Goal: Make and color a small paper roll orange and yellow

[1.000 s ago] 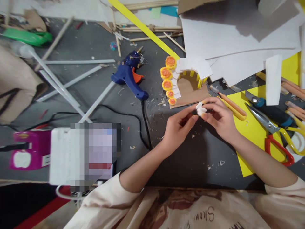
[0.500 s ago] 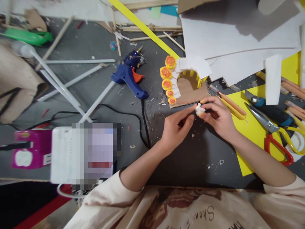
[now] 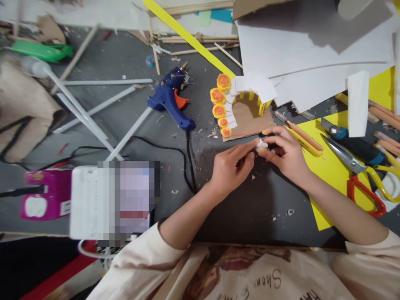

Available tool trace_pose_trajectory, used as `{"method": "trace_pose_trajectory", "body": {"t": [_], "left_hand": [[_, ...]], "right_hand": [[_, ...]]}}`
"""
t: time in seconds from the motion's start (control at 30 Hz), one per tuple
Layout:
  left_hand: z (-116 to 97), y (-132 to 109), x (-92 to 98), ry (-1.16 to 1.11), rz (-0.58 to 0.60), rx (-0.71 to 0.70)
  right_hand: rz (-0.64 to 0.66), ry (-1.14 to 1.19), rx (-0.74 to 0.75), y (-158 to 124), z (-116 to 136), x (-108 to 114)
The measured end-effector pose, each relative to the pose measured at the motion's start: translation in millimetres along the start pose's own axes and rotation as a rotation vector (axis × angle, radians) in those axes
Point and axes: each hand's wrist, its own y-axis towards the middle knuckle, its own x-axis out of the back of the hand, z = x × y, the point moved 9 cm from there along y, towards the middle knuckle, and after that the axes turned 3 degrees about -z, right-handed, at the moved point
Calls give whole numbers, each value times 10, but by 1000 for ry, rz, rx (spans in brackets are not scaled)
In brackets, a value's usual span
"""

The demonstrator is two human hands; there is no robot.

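Your left hand (image 3: 233, 166) has closed in, so it and your right hand (image 3: 286, 154) now both pinch the small white crumpled lump (image 3: 261, 145), hiding more of it.

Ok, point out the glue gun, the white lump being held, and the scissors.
glue gun (image 3: 170, 100), head view, on its blue body.
white lump (image 3: 261, 145), head view, on its exposed white surface.
scissors (image 3: 343, 155), head view, on the silver blade.
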Motion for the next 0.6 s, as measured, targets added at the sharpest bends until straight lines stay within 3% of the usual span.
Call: {"method": "trace_pose_trajectory", "body": {"t": [0.2, 0.6], "left_hand": [[-86, 11, -22, 199, 36, -149], [-78, 45, 12, 149, 21, -191]], "right_hand": [[11, -64, 8, -3, -2, -4], [53, -76, 9, 6, -5, -34]]}}
